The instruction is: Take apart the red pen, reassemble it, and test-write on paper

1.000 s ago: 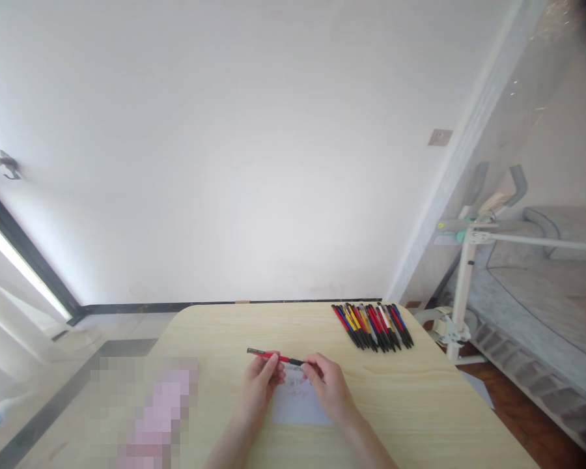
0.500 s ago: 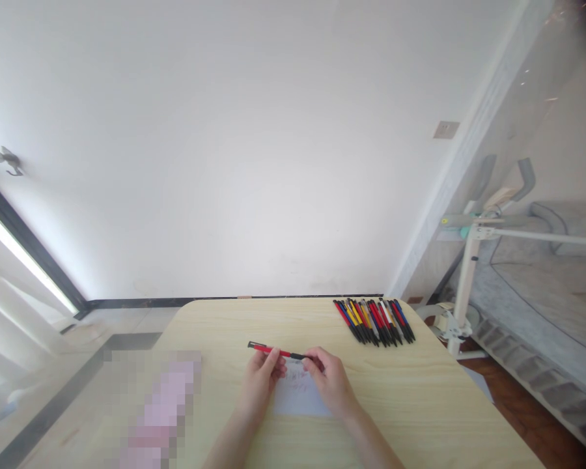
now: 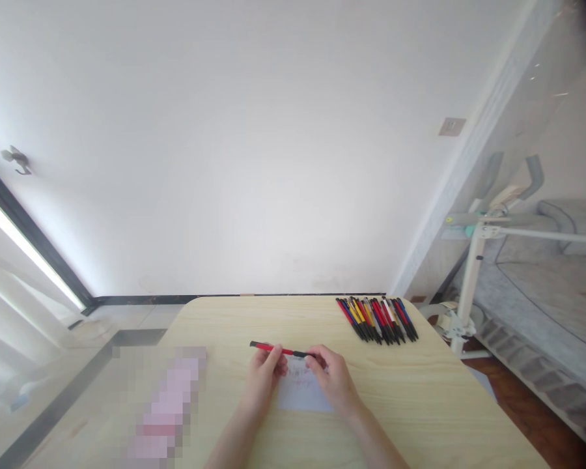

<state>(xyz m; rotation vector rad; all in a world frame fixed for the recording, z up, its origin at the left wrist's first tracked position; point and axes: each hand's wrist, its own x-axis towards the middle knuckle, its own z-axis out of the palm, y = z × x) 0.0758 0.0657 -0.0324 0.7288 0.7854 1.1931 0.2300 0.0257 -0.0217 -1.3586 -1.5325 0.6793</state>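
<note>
A red and black pen (image 3: 282,350) is held roughly level between my two hands, above the table. My left hand (image 3: 266,374) pinches its red barrel, with the black clip end sticking out to the left. The fingers of my right hand (image 3: 328,372) are closed on the black grip at the other end, hiding the tip. Beneath the hands lies a white sheet of paper (image 3: 303,396) with scribbled marks near its top; my right hand covers part of it.
Several pens (image 3: 377,320) in red, blue, yellow, white and grey lie side by side at the table's (image 3: 254,312) back right. A pixelated pinkish patch (image 3: 168,397) is at the left. A white wall stands behind; a white-framed exercise machine (image 3: 469,280) is on the right.
The view has shifted slightly. Both hands still hold the pen in nearly the same pose, and the pens at the back lie as before.
</note>
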